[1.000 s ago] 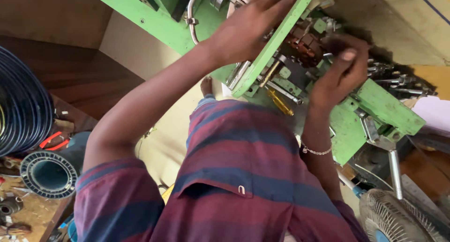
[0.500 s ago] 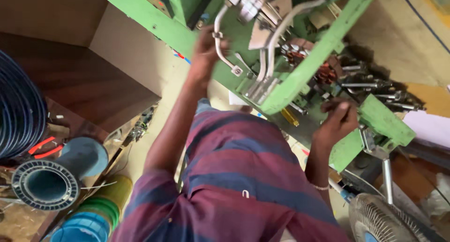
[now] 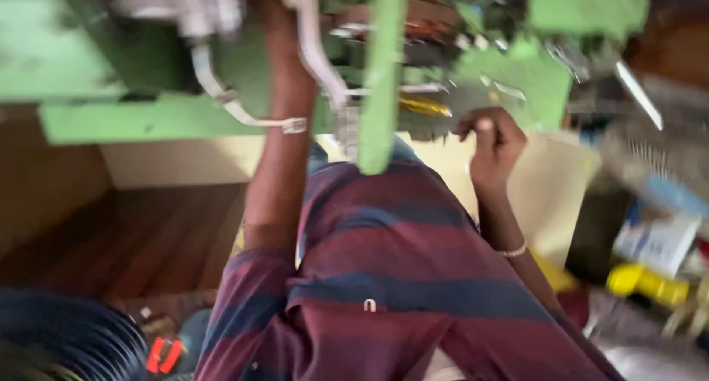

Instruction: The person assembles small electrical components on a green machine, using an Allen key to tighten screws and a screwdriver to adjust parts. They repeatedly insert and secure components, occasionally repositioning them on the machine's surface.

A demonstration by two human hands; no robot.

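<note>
Both hands work at the green machine (image 3: 384, 78): the right hand (image 3: 493, 141) sits just below its right-hand plate, fingers curled loosely together with the thumb up, and through the blur I cannot tell whether it pinches anything. The left hand is hidden up among the metal tubes (image 3: 221, 93) at the machine's upper middle, only its forearm (image 3: 277, 152) showing, so its fingers cannot be read. Since half a second ago the machine has swung from slanted to nearly level across the top, and the right hand has dropped off the machine's parts.
</note>
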